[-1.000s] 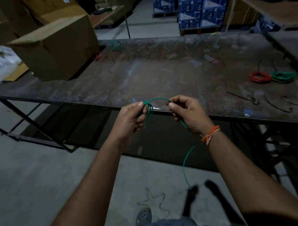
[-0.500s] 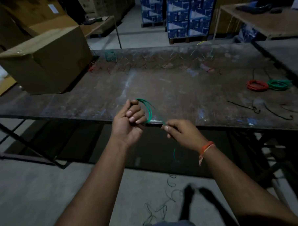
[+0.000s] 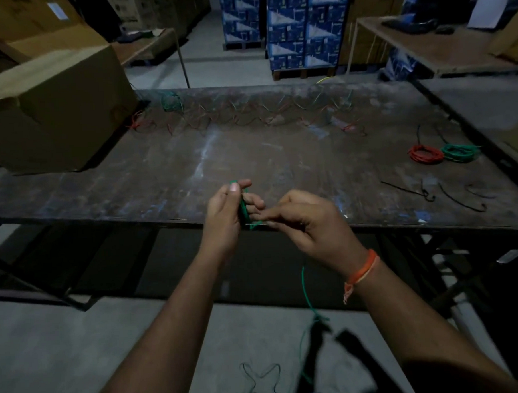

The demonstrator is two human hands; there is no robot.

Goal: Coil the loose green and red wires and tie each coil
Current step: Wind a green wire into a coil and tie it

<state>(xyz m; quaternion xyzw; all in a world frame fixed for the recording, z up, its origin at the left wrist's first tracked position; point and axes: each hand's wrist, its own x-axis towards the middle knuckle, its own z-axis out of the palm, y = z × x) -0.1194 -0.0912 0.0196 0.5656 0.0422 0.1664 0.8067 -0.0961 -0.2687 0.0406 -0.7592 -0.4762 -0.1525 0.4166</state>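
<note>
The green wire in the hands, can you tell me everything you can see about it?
The green wire is thin and looks plastic-coated. A few loops of it are bunched into a narrow coil, seen nearly edge-on and standing almost upright, pinched in the left hand over the near edge of the table. The right hand pinches the strand just below the coil. The rest hangs loose below the right wrist and trails down toward the floor. No tie shows on it yet.

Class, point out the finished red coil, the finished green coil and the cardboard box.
red coil (image 3: pixel 425 154), head view, its near loops.
green coil (image 3: pixel 459 152), head view, its middle strands.
cardboard box (image 3: pixel 55 116), head view, its front face.
</note>
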